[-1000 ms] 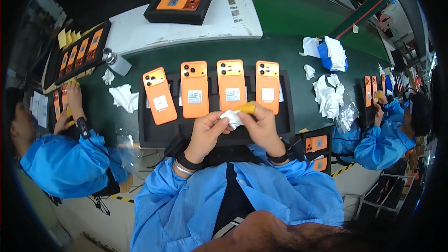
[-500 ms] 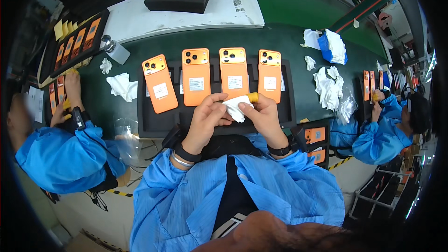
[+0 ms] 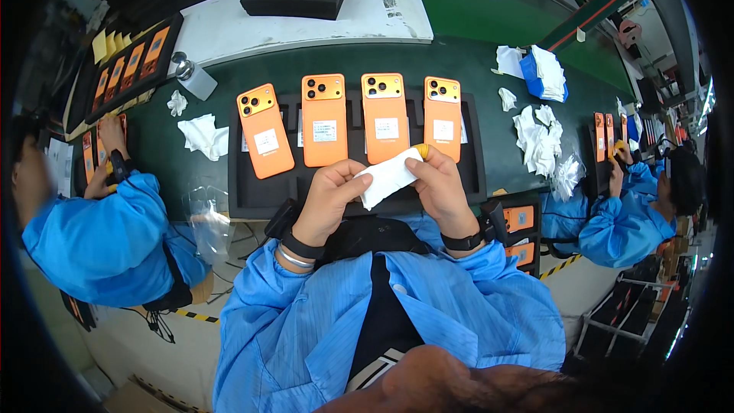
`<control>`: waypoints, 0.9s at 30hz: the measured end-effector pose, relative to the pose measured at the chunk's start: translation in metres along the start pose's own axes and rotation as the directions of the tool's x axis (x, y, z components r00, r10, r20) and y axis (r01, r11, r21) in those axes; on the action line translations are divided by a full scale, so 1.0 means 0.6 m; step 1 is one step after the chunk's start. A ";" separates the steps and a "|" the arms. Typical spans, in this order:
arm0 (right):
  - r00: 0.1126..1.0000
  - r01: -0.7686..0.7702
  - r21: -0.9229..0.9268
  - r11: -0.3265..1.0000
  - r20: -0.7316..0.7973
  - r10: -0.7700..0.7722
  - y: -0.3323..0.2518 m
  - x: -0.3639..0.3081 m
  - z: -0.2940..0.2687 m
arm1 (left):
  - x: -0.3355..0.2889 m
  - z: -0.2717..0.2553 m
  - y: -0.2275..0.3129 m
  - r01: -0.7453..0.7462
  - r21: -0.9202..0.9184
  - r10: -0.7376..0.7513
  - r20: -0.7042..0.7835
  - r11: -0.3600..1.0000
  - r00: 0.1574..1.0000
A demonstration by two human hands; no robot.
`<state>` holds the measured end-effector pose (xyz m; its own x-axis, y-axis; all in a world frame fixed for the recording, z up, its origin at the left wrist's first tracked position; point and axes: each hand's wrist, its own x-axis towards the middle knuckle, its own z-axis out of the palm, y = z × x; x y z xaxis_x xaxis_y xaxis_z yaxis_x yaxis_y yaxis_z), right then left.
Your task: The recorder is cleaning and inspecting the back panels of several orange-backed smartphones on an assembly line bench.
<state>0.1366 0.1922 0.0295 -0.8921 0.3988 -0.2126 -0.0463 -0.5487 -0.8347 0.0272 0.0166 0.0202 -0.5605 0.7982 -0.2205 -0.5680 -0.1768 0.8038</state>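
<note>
A white wipe (image 3: 388, 180) is stretched between my two hands, above the near edge of a black foam tray (image 3: 252, 200). My left hand (image 3: 330, 197) pinches its left end, and my right hand (image 3: 441, 187), with a yellow finger cot on one finger, grips the right end. Just beyond lie orange phones with their backs up, each bearing a white label: a tilted phone (image 3: 265, 131) at the left, a second phone (image 3: 324, 120), a third phone (image 3: 383, 118) and a phone at the right (image 3: 442, 120).
Crumpled wipes (image 3: 540, 144) and a blue box of wipes (image 3: 544, 76) are at the right. A metal-topped bottle (image 3: 195, 79) stands at the left, near another wipe (image 3: 204, 137). Co-workers in blue, one at the left (image 3: 99, 229) and one at the right (image 3: 623, 218), handle phones.
The wipe was bunched between my fingers and is now spread into a flat strip. My hands have moved slightly apart.
</note>
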 end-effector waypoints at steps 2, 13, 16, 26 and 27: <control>1.000 0.002 0.020 1.000 0.008 -0.002 -0.002 0.001 -0.006 | 0.000 -0.005 -0.002 -0.039 0.066 0.040 -0.007 0.997 0.999; 0.982 0.155 -0.095 0.983 0.125 -0.142 0.008 -0.012 0.004 | -0.025 -0.020 0.112 -0.110 0.762 0.130 0.034 0.638 0.991; 0.990 0.127 -0.157 0.979 0.082 -0.116 0.005 0.010 0.008 | -0.008 -0.039 0.126 -0.121 0.664 0.133 0.032 0.737 0.991; 0.914 -0.103 0.011 0.995 0.394 0.091 0.050 -0.003 0.040 | -0.023 -0.003 0.137 -0.058 0.268 0.017 0.154 0.962 0.988; 0.890 -0.192 0.013 0.981 0.424 0.169 0.054 -0.005 0.037 | -0.023 -0.007 0.134 -0.058 0.271 0.016 0.157 0.961 0.988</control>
<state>0.1279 0.1566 0.0145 -0.9922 -0.0491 -0.1147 0.1201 -0.6249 -0.7714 -0.0132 -0.0111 0.0856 -0.4682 0.8756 -0.1185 -0.3498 -0.0605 0.9349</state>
